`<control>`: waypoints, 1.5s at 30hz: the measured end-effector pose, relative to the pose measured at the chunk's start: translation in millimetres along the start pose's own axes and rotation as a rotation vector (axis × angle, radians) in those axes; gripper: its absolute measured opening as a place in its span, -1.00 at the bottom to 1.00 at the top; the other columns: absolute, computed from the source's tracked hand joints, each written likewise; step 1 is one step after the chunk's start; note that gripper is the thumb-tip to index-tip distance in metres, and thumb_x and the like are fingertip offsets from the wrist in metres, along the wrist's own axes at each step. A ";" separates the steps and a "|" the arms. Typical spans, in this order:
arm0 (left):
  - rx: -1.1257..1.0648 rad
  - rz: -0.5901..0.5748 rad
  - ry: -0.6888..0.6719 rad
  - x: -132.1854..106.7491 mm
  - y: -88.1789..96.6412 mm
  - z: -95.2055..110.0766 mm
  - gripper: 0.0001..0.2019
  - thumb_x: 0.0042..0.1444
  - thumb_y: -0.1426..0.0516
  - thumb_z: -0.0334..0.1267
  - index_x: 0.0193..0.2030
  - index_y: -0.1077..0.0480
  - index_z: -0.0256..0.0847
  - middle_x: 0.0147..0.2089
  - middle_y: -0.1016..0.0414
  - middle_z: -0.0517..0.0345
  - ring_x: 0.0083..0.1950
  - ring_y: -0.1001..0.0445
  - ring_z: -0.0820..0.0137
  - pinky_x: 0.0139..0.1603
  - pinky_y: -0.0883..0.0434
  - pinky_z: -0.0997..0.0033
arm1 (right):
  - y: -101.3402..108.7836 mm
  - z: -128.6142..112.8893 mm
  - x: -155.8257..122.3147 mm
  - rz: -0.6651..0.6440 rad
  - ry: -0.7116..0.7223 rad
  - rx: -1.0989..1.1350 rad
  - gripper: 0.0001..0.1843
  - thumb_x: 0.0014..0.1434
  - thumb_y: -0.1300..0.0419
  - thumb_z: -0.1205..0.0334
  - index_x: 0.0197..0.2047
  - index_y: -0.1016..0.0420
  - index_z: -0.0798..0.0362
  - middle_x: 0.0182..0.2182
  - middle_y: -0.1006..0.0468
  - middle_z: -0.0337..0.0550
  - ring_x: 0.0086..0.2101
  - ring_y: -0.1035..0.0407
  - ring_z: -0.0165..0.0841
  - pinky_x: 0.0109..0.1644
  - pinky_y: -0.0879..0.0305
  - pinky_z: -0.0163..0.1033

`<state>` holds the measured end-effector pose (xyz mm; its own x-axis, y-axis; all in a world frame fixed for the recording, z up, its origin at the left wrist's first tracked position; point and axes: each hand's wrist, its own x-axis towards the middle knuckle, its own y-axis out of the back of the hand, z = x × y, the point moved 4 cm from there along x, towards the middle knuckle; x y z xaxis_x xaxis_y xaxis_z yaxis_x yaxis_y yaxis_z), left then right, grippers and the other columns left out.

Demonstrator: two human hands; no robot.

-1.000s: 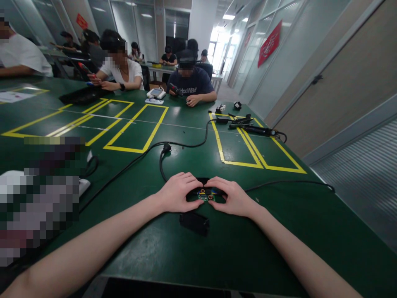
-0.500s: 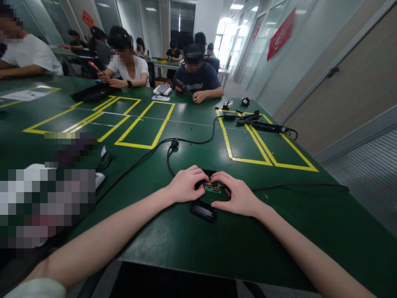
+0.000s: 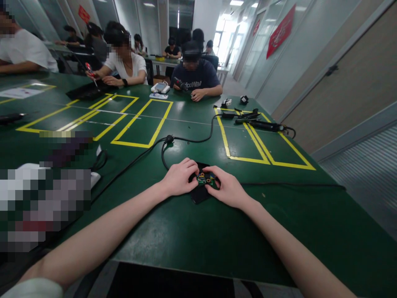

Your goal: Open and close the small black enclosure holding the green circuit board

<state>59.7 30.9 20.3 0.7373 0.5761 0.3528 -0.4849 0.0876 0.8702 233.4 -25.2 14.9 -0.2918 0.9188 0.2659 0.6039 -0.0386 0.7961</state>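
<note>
Head view: nearest, both forearms [image 3: 102,225] reach over the green counter [image 3: 173,236] toward a small circuit board [image 3: 201,179], which sits between the two hands. Just on the near side of the circuit board lies a flat black piece [image 3: 198,195]. At the board's left end the fingers of the left hand [image 3: 181,177] grasp its edge between thumb and forefinger; at its right end the fingers of the right hand [image 3: 229,188] grasp it the same way. Part of a black casing [image 3: 202,164] shows just beyond the board, half hidden by the hands. One black cable [image 3: 294,184] runs off to the right of the board; a black plug [image 3: 169,139] lies beyond it to the left. Farther past the board, yellow tape [image 3: 248,159] marks outlines on the counter, and a black tool [image 3: 266,125] lies across those on the right. Well beyond the board, a white device [image 3: 160,87] with a screen stands near a person in a dark shirt [image 3: 201,74]; to the left of that person, another in a white top [image 3: 136,66] holds a red screwdriver [image 3: 89,70] over a black tray [image 3: 76,91]
</note>
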 end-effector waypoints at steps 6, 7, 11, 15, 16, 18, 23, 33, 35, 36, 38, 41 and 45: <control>0.002 0.041 0.042 -1.3 4.0 -4.6 -0.94 0.07 -0.13 -0.38 -0.30 -0.36 -0.15 -0.06 -0.51 0.07 0.01 -0.44 0.23 -0.11 -0.55 0.28 | -5.2 -5.1 -3.0 0.069 -0.035 -0.092 -0.40 0.06 -0.15 0.43 0.20 -0.41 -0.06 -0.01 -0.61 -0.10 -0.20 -0.53 -0.21 -0.07 -0.48 -0.10; 0.004 0.048 0.051 -1.5 4.6 -5.7 -0.94 0.07 -0.14 -0.38 -0.31 -0.35 -0.15 -0.06 -0.51 0.07 0.01 -0.45 0.23 -0.11 -0.54 0.28 | -5.9 -5.2 -2.8 0.084 -0.043 -0.106 -0.41 0.06 -0.14 0.44 0.18 -0.42 -0.05 0.00 -0.61 -0.09 -0.19 -0.52 -0.21 -0.06 -0.49 -0.10; 0.006 0.054 0.072 -2.0 4.5 -8.2 -0.93 0.06 -0.14 -0.38 -0.30 -0.35 -0.14 -0.08 -0.52 0.09 -0.01 -0.49 0.24 -0.09 -0.53 0.29 | -9.1 -6.2 -0.9 0.134 -0.064 -0.150 -0.46 0.05 -0.12 0.45 0.11 -0.44 -0.03 0.00 -0.60 -0.07 -0.17 -0.52 -0.18 -0.06 -0.49 -0.09; -0.006 0.066 0.085 -2.0 3.9 -8.3 -0.92 0.05 -0.13 -0.39 -0.30 -0.35 -0.14 -0.08 -0.52 0.11 -0.01 -0.50 0.26 -0.08 -0.53 0.31 | -13.3 -8.8 1.7 0.145 -0.095 -0.207 -0.52 0.06 -0.12 0.44 0.06 -0.46 -0.04 0.00 -0.58 -0.08 -0.19 -0.51 -0.18 -0.15 -0.48 -0.13; -0.012 0.066 0.087 -2.0 3.9 -8.1 -0.92 0.05 -0.13 -0.39 -0.31 -0.35 -0.14 -0.08 -0.51 0.11 -0.01 -0.50 0.26 -0.08 -0.53 0.31 | -14.1 -9.5 2.5 0.146 -0.103 -0.225 -0.53 0.07 -0.13 0.44 0.06 -0.47 -0.04 0.00 -0.57 -0.08 -0.20 -0.51 -0.18 -0.18 -0.47 -0.14; -0.022 0.066 0.092 -2.0 4.1 -7.9 -0.93 0.06 -0.12 -0.39 -0.31 -0.34 -0.14 -0.09 -0.50 0.11 -0.03 -0.50 0.26 -0.08 -0.53 0.31 | -15.3 -10.7 4.0 0.148 -0.110 -0.251 -0.55 0.08 -0.13 0.43 0.05 -0.47 -0.04 -0.01 -0.57 -0.09 -0.22 -0.50 -0.19 -0.21 -0.46 -0.16; -0.035 0.064 0.107 -2.6 4.8 -8.0 -0.98 0.11 -0.11 -0.34 -0.30 -0.34 -0.16 -0.06 -0.47 0.11 -0.21 -0.48 0.34 -0.25 -0.47 0.37 | -14.5 -12.6 6.2 0.163 -0.103 -0.239 -0.56 0.09 -0.15 0.37 0.06 -0.47 -0.05 0.01 -0.55 -0.09 -0.25 -0.51 -0.21 -0.26 -0.44 -0.18; 0.058 -0.002 0.206 0.6 4.2 -9.5 -0.94 0.13 -0.10 -0.27 -0.28 -0.40 -0.14 -0.38 -0.51 0.19 -0.38 -0.47 0.31 -0.34 -0.31 0.39 | 8.5 15.4 5.4 0.156 -0.210 -0.281 -0.62 0.39 0.00 0.12 -0.44 -0.41 -0.03 -0.44 -0.55 -0.12 -0.42 -0.45 -0.23 -0.37 -0.16 -0.20; 0.070 -0.009 0.234 0.9 4.4 -10.3 -0.93 0.12 -0.12 -0.24 -0.31 -0.42 -0.14 -0.44 -0.51 0.21 -0.42 -0.45 0.31 -0.38 -0.24 0.41 | 11.3 23.4 4.4 0.089 -0.281 -0.331 -0.48 0.43 0.04 0.07 -0.58 -0.31 -0.02 -0.55 -0.51 -0.10 -0.49 -0.40 -0.23 -0.40 -0.04 -0.20; 0.074 -0.009 0.243 0.9 4.6 -10.7 -0.90 0.13 -0.12 -0.22 -0.34 -0.43 -0.14 -0.48 -0.49 0.20 -0.44 -0.44 0.32 -0.40 -0.20 0.41 | 12.6 25.9 3.7 0.073 -0.301 -0.339 -0.45 0.43 0.04 0.06 -0.61 -0.29 -0.02 -0.57 -0.51 -0.09 -0.51 -0.39 -0.23 -0.41 -0.01 -0.20; 0.072 0.000 0.251 1.0 5.2 -11.1 -0.81 0.18 -0.08 -0.20 -0.43 -0.41 -0.15 -0.53 -0.45 0.19 -0.47 -0.41 0.33 -0.41 -0.12 0.41 | 15.0 27.9 2.5 0.086 -0.305 -0.324 -0.43 0.43 0.03 0.07 -0.63 -0.29 -0.01 -0.60 -0.49 -0.10 -0.53 -0.38 -0.25 -0.41 0.03 -0.21; 0.052 0.033 0.246 0.8 5.7 -11.1 -0.62 0.30 0.02 -0.18 -0.54 -0.35 -0.17 -0.59 -0.37 0.17 -0.51 -0.35 0.36 -0.41 -0.04 0.39 | 18.3 26.8 0.8 0.164 -0.256 -0.275 -0.41 0.42 0.03 0.07 -0.66 -0.21 0.01 -0.68 -0.39 -0.14 -0.58 -0.33 -0.31 -0.41 0.07 -0.23; 0.002 0.078 0.232 -1.5 5.2 -10.0 -0.47 0.41 0.09 -0.12 -0.61 -0.28 -0.20 -0.64 -0.28 0.18 -0.56 -0.26 0.42 -0.41 0.00 0.37 | 19.5 23.2 -1.6 0.205 -0.168 -0.171 -0.43 0.38 0.05 0.05 -0.67 -0.02 0.01 -0.73 -0.18 -0.23 -0.64 -0.16 -0.42 -0.43 0.11 -0.24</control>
<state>51.4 38.6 20.9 0.5701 0.7520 0.3308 -0.5350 0.0344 0.8441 262.8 -18.3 17.4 -0.0420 0.9365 0.3482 0.4994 -0.2822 0.8191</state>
